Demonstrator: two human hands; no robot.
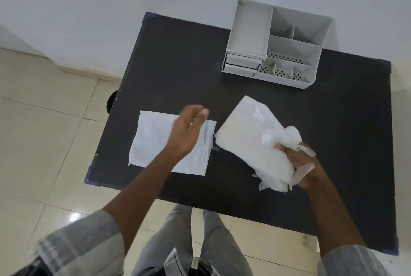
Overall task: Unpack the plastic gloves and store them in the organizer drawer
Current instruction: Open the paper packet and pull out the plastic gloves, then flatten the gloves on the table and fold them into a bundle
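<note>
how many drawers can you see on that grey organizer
2, stacked at the organizer's front left under the open tray: upper drawer and lower drawer, both about closed. More may be hidden.

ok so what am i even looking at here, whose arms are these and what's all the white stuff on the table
This is one picture from a camera worn on a person's head, looking down at their own arms. No robot is involved. The right hand grips a bunch of thin plastic gloves. The left hand hovers, blurred, with relaxed fingers, holding nothing, above a flat white wrapper lying on the black table. At the far side stands a grey organizer with small drawers at its front.
</note>
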